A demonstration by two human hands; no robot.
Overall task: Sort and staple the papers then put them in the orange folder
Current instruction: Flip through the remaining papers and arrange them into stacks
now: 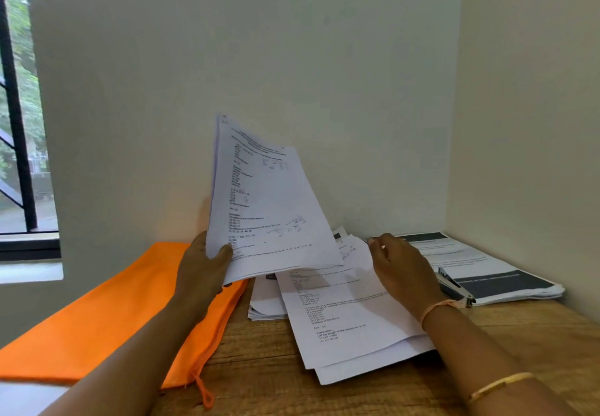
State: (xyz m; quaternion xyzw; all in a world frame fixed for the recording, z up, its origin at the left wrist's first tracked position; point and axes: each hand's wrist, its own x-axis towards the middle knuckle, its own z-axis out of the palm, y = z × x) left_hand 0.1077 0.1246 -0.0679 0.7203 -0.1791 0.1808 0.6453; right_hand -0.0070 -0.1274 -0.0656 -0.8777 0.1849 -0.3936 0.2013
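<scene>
- The wooden counter (pixel 493 363) ran under both grips and ended in a wall corner.
- The orange folder (pixel 107 315), a flat, plain sleeve with an orange pull cord at its near end, lay on the counter beneath and to the left of the left grip.
- Loose white papers (pixel 344 318), printed in black text, lay fanned in an untidy heap between the grips.
- A sheaf (pixel 266 207) of printed sheets stood tilted above the left grip (pixel 201 269), which clasped its lower left corner with the thumb on the front.
- A stack (pixel 487 269) with dark bands lay to the right of the right grip (pixel 399 269), which was released over the heap, fingers loosely bent and grasping nothing.
- A stapler (pixel 454 289) lay against that stack, just right of the right grip.
</scene>
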